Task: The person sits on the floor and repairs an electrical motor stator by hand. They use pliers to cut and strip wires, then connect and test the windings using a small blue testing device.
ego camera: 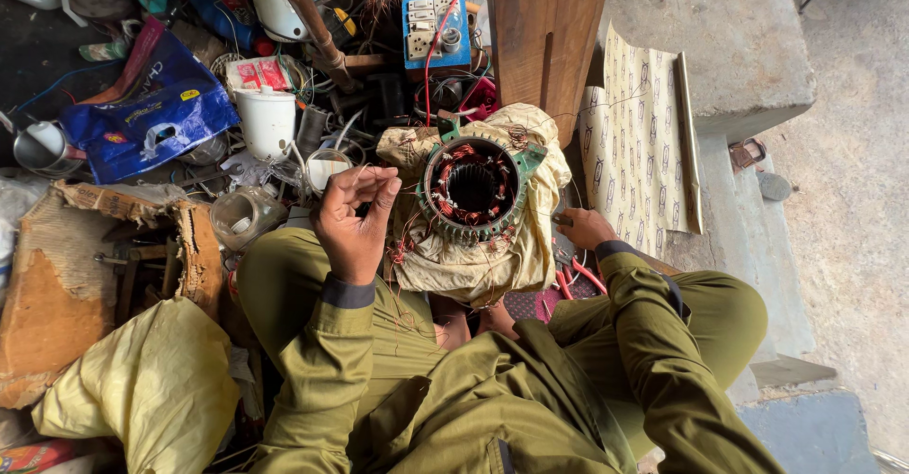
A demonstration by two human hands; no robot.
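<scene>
Between hands: green motor stator (472, 188) on cream cloth (530, 247).
Left hand (352, 216): raised, fingertips pinched on thin copper wire.
Right hand (585, 228): closed around a small tool beside red-handled pliers (576, 279).

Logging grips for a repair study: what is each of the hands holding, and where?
Left hand pinches thin copper wire from the stator. Right hand reaches among tools; its hold cannot be told.

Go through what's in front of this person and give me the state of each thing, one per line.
Left hand: raised, fingers curled, pinching thin wire.
Right hand: lowered beside the cloth, on a small tool; grip unclear.
Motor stator: lying on its side, bore open, copper windings exposed, loose wire ends.
Beige cloth: crumpled under the stator.
Red-handled pliers: lying on the floor, unheld.
White cup: upright.
Patterned sheet: unrolled, one edge curled.
</scene>
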